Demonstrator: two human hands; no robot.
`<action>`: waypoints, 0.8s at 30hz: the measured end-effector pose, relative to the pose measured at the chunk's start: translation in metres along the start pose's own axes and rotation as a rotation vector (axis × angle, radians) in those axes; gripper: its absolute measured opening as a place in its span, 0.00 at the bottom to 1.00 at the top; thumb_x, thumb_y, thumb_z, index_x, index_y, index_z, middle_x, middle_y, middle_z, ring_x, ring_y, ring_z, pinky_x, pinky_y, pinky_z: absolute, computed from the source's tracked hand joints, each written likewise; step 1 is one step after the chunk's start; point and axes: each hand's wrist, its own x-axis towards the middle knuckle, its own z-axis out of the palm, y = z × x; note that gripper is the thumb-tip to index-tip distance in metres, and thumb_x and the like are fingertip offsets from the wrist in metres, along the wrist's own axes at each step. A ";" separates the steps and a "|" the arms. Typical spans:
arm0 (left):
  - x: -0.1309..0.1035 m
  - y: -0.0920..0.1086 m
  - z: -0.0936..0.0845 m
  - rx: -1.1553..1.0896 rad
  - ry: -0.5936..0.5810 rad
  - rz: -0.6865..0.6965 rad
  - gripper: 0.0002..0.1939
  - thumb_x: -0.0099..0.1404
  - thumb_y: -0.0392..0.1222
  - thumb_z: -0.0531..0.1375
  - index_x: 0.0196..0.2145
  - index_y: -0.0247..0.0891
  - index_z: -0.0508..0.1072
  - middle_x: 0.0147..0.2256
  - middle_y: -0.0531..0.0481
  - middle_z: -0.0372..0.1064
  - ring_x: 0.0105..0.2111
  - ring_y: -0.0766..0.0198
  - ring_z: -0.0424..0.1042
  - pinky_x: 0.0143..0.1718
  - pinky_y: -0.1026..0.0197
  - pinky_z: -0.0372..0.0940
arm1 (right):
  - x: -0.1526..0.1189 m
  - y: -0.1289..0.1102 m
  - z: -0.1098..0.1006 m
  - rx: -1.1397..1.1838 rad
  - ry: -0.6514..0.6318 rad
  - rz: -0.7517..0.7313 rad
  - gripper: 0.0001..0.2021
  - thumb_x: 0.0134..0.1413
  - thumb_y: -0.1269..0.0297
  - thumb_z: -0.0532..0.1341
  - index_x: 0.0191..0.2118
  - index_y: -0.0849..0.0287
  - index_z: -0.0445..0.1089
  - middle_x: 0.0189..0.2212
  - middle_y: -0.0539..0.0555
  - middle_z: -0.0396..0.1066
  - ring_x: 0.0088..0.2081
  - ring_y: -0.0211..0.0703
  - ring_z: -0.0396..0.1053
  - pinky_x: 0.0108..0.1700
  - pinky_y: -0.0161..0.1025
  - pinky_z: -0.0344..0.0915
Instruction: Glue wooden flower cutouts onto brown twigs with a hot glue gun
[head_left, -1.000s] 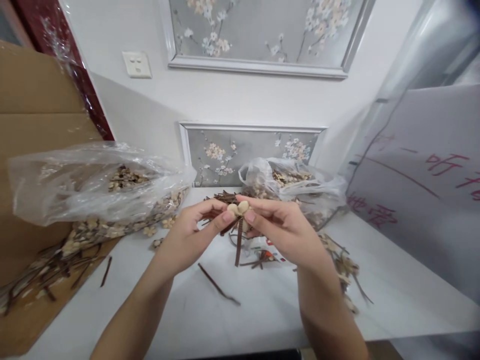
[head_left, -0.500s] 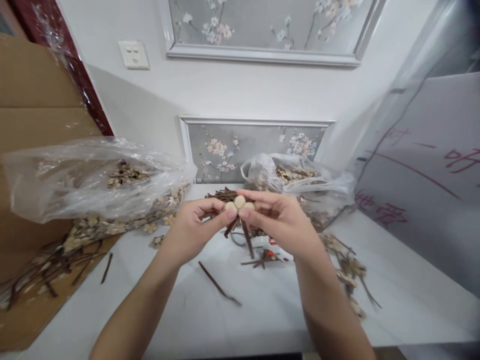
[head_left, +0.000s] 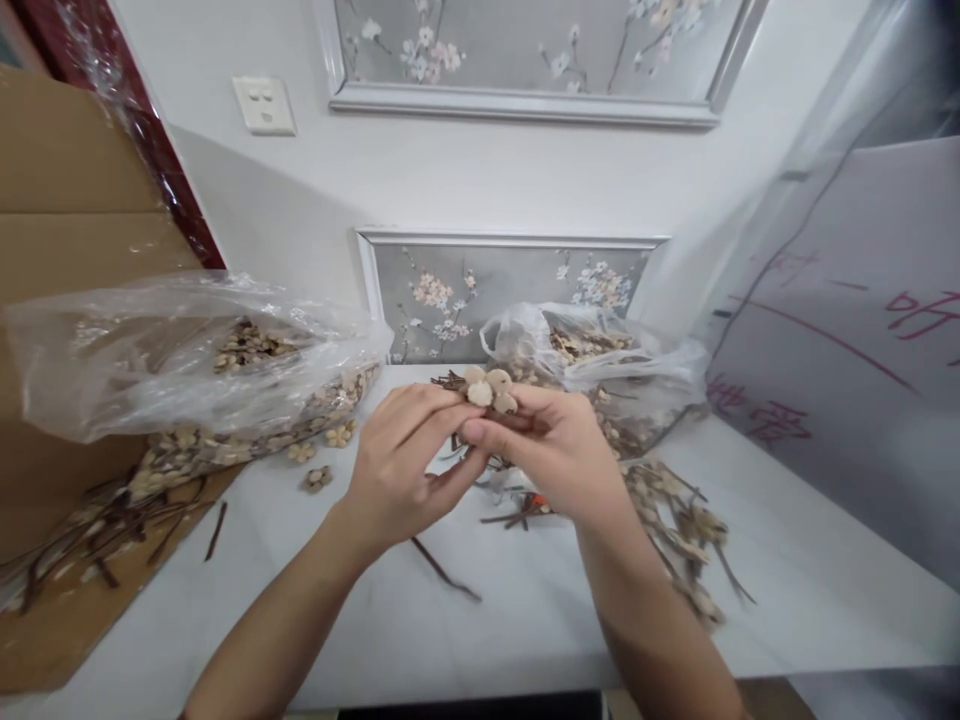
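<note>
"What's along the white table (head_left: 525, 620)?"
"On the left, a clear plastic bag (head_left: 150, 360) of small beige flowers (head_left: 202, 450). Then the left hand (head_left: 405, 465), fingers half-curled, tips against a beige, round-petalled, wooden-looking flower (head_left: 481, 394); whether it grips, I can't tell."
"And the right hand (head_left: 551, 450)?"
"Nearly closed, thumb and fingers pinching that flower above the table."
</note>
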 end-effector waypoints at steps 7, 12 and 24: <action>0.004 -0.002 -0.011 -0.391 0.021 -0.522 0.07 0.66 0.43 0.61 0.40 0.40 0.72 0.35 0.50 0.70 0.35 0.63 0.70 0.38 0.62 0.66 | 0.009 0.005 -0.017 0.093 -0.143 0.063 0.11 0.55 0.57 0.66 0.31 0.60 0.75 0.27 0.50 0.71 0.28 0.35 0.67 0.31 0.33 0.67; 0.010 -0.013 -0.009 -0.696 -0.368 -0.679 0.17 0.69 0.52 0.56 0.30 0.36 0.71 0.29 0.51 0.68 0.31 0.64 0.68 0.33 0.63 0.64 | 0.012 0.011 -0.016 0.184 -0.195 0.128 0.25 0.54 0.60 0.67 0.58 0.55 0.67 0.27 0.48 0.75 0.29 0.36 0.72 0.33 0.34 0.69; 0.008 -0.018 -0.006 -0.728 -0.321 -0.696 0.15 0.68 0.50 0.57 0.31 0.36 0.72 0.29 0.50 0.70 0.31 0.63 0.69 0.34 0.62 0.64 | 0.012 0.014 -0.015 0.149 -0.186 0.098 0.40 0.56 0.63 0.66 0.69 0.51 0.46 0.26 0.47 0.74 0.30 0.38 0.74 0.33 0.35 0.71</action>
